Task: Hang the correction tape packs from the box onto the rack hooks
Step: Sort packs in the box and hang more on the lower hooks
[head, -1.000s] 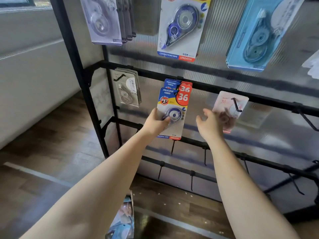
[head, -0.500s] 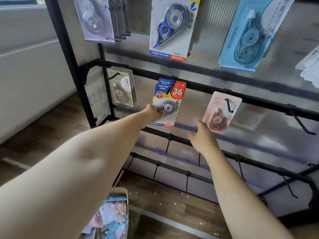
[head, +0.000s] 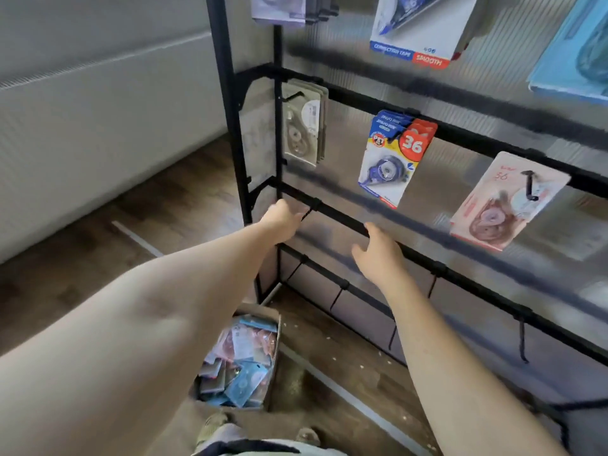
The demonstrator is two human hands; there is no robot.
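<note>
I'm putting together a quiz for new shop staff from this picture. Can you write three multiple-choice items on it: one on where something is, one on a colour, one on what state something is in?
1. Where is the cardboard box of packs?
A. On the floor at the foot of the rack
B. On a rack bar
C. In the left hand

2. What colour is the badge with "36" on the blue-and-yellow pack?
A. Green
B. Red
C. Black

3. What are the left hand and right hand holding?
A. A pack each
B. One pack between them
C. No pack

Answers:
1 A, the box stands on the wooden floor by the rack corner, below the arms.
2 B, the white "36" sits on a red badge.
3 C, both hands are low by the bar with no pack in them.
</note>
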